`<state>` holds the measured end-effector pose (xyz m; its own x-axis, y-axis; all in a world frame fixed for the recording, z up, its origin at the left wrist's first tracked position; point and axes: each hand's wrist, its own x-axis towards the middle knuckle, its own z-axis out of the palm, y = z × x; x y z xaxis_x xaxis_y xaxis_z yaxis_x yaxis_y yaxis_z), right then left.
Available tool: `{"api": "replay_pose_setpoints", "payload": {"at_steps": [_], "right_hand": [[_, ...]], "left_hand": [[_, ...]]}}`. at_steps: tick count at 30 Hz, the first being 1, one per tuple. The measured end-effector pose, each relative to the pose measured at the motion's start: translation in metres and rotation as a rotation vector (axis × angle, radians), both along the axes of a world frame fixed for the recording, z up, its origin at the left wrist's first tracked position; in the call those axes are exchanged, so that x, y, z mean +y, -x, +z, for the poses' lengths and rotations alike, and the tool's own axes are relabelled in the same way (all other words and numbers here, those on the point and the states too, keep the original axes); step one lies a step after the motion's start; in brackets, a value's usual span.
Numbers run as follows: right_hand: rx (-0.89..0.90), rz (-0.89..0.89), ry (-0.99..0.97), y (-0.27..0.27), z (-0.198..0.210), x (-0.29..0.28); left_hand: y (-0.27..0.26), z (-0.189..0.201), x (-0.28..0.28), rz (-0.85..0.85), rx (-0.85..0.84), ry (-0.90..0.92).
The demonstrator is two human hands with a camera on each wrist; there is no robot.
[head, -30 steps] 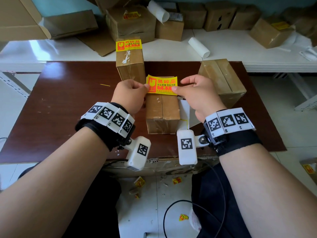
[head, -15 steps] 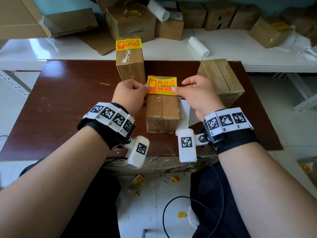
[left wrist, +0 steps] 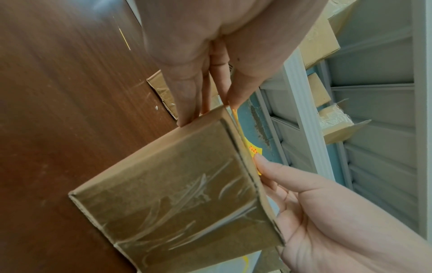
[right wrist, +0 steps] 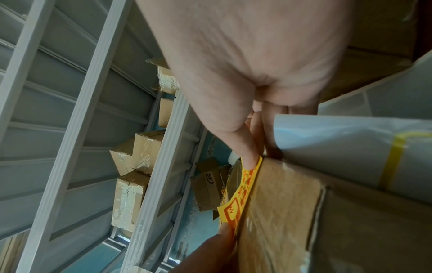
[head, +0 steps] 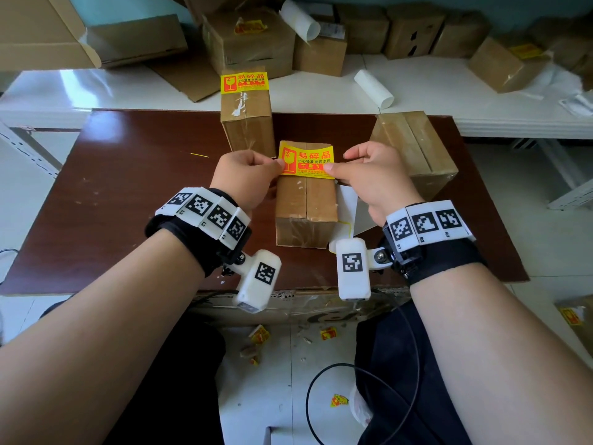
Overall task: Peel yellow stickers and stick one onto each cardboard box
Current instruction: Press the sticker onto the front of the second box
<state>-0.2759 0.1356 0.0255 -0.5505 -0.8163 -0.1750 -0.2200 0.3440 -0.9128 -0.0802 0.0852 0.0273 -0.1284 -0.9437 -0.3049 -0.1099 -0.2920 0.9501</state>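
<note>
A yellow sticker [head: 306, 160] with red print lies stretched over the far top end of the middle cardboard box [head: 306, 203] on the brown table. My left hand [head: 248, 175] pinches the sticker's left edge and my right hand [head: 369, 175] pinches its right edge. In the left wrist view the sticker [left wrist: 247, 146] runs just above the box's [left wrist: 175, 194] top edge. In the right wrist view my thumb sits on the sticker [right wrist: 243, 192] at the box [right wrist: 280, 212] corner. A second box [head: 247, 107] behind carries a yellow sticker [head: 244, 81]. A third box [head: 414, 149] at the right shows no sticker.
White backing paper [head: 348, 207] with a yellow strip lies by my right hand. A white paper roll [head: 373, 88] and several more boxes crowd the white table [head: 128, 88] behind. Sticker scraps litter the floor [head: 263, 335] and a black cable [head: 321, 390] loops below.
Both hands have lowered the sticker slightly toward the box top; the grip on both edges is the same.
</note>
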Motion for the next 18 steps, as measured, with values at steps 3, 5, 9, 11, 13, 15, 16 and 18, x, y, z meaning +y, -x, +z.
{"api": "replay_pose_setpoints", "payload": {"at_steps": [3,5,9,11,13,15,16,18], "right_hand": [[0.003,0.0,-0.002,-0.0008,0.0006,0.0005],[0.008,-0.002,-0.005,-0.0006,0.0007,0.0002],[0.014,0.006,-0.006,0.0,0.0018,0.0004],[0.021,0.011,-0.004,0.0,0.0025,0.0009],[0.02,0.016,-0.004,-0.0005,0.0029,0.0012],[0.019,0.018,-0.002,-0.0008,0.0029,0.001],[0.019,0.018,0.002,-0.001,0.0027,0.0008],[0.017,0.022,0.004,-0.0015,0.0032,0.0014]], "left_hand": [[-0.0005,0.0015,0.0012,-0.003,0.036,-0.032],[-0.0016,0.0024,0.0016,-0.001,0.048,-0.061],[-0.0025,0.0033,0.0013,0.003,0.092,-0.092],[-0.0025,0.0036,0.0013,0.004,0.104,-0.102],[-0.0022,0.0041,0.0015,0.008,0.114,-0.105],[-0.0021,0.0038,0.001,0.009,0.121,-0.102],[-0.0021,0.0039,0.0009,0.008,0.121,-0.101],[-0.0019,0.0035,0.001,0.003,0.122,-0.099]]}}
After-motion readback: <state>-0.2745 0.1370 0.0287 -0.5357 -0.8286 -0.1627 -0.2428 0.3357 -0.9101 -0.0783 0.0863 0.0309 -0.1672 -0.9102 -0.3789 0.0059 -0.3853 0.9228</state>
